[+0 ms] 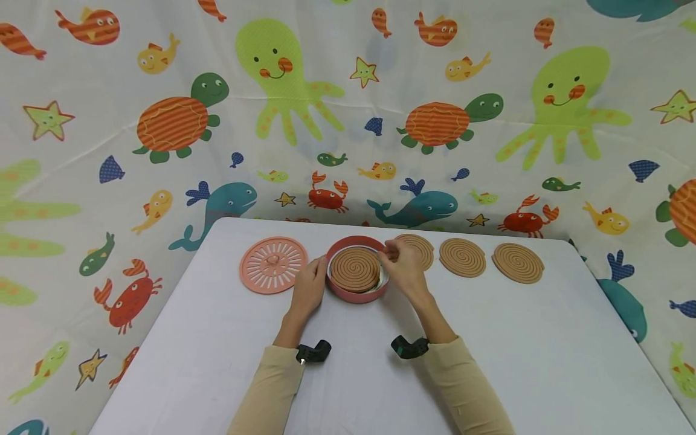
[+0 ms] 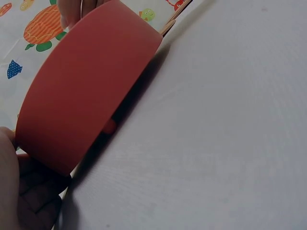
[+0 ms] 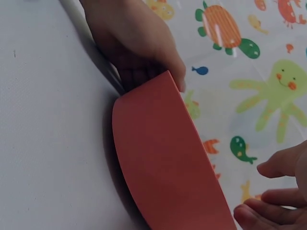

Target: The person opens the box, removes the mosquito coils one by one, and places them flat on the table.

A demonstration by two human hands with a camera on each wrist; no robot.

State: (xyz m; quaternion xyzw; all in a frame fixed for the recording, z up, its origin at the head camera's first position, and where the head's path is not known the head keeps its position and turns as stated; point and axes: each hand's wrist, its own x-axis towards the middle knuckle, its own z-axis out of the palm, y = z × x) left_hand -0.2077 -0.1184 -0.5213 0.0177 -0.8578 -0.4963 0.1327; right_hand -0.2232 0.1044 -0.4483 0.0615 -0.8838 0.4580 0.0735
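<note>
Near the middle of the head view sits a round red tin (image 1: 356, 297), with a tan spiral coil (image 1: 354, 269) lying inside it. The left hand (image 1: 310, 285) holds the tin by its left side, thumb near the rim and fingers bent against the wall. The right hand (image 1: 403, 266) is at the tin's right rim; in the right wrist view, at lower right, its thumb and fingers stand moderately apart with nothing seen between them (whether a fingertip touches the rim, I cannot tell).

Just left of the left hand lies a pink slotted lid (image 1: 273, 266) with a small knob. Right of the middle, three more coils (image 1: 462, 257) lie in a row, the nearest partly hidden by the right hand. All of this is toward the far edge of a white table (image 1: 348, 374). A cloth (image 1: 348, 139) printed with sea animals fills the upper frame, and beige sleeves (image 1: 272, 386) enter from the bottom.
</note>
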